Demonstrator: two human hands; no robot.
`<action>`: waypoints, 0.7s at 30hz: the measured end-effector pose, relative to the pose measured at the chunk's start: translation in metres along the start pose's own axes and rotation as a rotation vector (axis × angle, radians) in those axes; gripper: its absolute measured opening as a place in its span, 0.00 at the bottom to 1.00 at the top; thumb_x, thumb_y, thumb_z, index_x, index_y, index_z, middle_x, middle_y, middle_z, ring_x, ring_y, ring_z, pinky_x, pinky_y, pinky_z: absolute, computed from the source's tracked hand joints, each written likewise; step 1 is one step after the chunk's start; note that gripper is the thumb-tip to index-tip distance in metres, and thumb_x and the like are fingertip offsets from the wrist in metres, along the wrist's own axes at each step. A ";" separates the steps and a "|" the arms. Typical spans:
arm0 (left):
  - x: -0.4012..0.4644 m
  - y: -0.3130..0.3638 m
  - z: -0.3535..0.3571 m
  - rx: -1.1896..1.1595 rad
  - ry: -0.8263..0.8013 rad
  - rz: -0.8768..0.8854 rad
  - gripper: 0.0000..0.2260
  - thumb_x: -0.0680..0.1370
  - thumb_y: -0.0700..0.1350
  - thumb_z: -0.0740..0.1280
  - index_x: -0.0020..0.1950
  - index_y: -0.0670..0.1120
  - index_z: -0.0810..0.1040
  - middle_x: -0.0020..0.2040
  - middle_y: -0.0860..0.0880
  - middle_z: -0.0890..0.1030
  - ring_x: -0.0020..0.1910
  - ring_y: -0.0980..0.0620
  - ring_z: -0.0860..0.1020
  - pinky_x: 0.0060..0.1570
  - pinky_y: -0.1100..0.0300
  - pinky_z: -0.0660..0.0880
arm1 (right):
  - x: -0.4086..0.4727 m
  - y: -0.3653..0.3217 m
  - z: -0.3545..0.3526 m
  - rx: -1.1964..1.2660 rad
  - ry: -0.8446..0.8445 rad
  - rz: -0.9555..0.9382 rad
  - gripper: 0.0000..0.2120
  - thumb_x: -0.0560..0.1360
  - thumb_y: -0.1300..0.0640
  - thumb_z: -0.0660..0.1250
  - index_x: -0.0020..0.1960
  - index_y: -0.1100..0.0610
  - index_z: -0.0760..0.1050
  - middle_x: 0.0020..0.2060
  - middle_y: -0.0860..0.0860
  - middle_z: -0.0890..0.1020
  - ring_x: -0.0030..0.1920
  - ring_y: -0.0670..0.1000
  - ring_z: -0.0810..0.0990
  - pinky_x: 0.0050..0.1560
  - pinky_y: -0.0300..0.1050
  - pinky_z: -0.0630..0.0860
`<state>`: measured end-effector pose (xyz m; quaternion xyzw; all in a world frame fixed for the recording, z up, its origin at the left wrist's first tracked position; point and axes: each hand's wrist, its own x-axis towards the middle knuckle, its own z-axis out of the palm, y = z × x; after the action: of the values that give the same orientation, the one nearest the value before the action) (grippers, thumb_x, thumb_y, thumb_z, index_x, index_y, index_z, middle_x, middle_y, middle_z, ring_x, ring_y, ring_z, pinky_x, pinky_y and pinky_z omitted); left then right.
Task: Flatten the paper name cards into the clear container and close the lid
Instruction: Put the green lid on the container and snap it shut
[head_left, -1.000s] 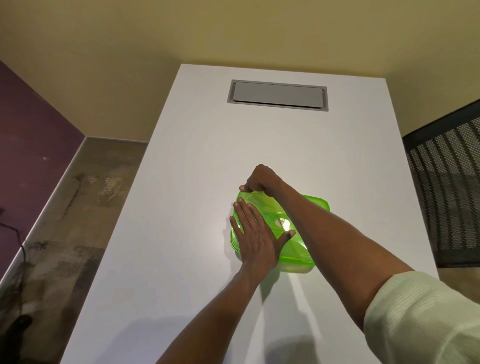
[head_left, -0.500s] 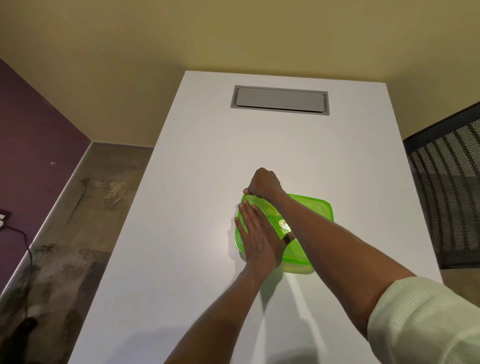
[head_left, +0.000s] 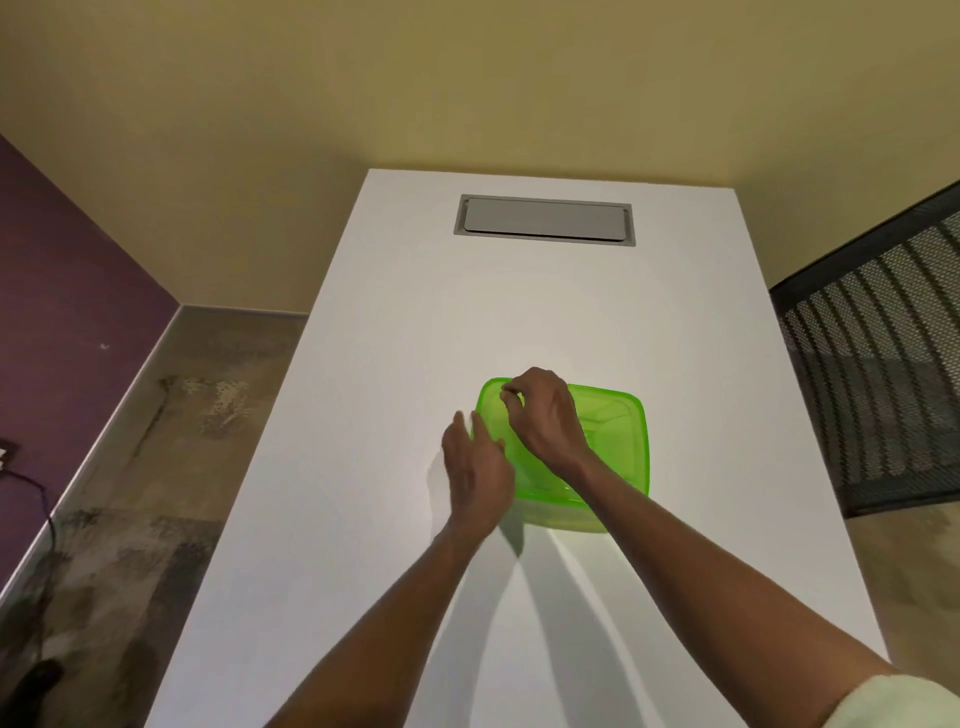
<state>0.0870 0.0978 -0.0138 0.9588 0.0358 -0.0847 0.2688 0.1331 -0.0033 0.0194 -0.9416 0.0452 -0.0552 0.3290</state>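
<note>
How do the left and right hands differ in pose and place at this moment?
The left hand has straight fingers and sits at the green lid's left edge; the right hand has curled fingers over the lid's far-left corner. Whether either touches the lid is unclear. The left hand lies mostly over the white table, the right over the lid. Both reach from below.

The container (head_left: 582, 514) is sitting on the table (head_left: 363, 415) in front of you, a little right of the middle, with its lid (head_left: 618, 436) lying on top. Your left hand (head_left: 475, 475) is resting against the container's left side, and your right hand (head_left: 545, 415) is reaching over the lid toward its far left corner. Beyond them, near the table's far end, a hatch (head_left: 544, 222) is lying set into the tabletop. A mesh chair back (head_left: 878, 374) is standing just right of the table.
</note>
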 end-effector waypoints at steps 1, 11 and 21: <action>-0.001 -0.009 -0.004 -0.053 0.022 -0.063 0.22 0.80 0.42 0.60 0.72 0.34 0.64 0.70 0.33 0.66 0.70 0.35 0.64 0.68 0.48 0.61 | -0.009 0.001 0.001 -0.026 0.008 -0.032 0.06 0.72 0.59 0.67 0.41 0.61 0.82 0.38 0.57 0.81 0.43 0.59 0.78 0.45 0.52 0.73; -0.006 -0.044 -0.018 -0.728 -0.107 -0.568 0.14 0.70 0.49 0.72 0.29 0.41 0.80 0.28 0.43 0.78 0.30 0.47 0.75 0.41 0.52 0.78 | -0.097 0.000 0.032 -0.301 -0.153 -0.268 0.01 0.70 0.62 0.68 0.41 0.60 0.77 0.38 0.56 0.74 0.40 0.56 0.74 0.35 0.49 0.73; -0.018 -0.030 -0.027 -0.650 -0.071 -0.507 0.10 0.71 0.36 0.68 0.30 0.45 0.80 0.26 0.50 0.72 0.27 0.51 0.68 0.23 0.65 0.63 | -0.104 -0.007 0.043 -0.625 -0.206 -0.604 0.14 0.68 0.65 0.55 0.41 0.62 0.80 0.37 0.55 0.74 0.37 0.55 0.72 0.32 0.49 0.67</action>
<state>0.0699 0.1371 -0.0034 0.7812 0.2863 -0.1657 0.5295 0.0361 0.0415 -0.0169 -0.9674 -0.2505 -0.0385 0.0003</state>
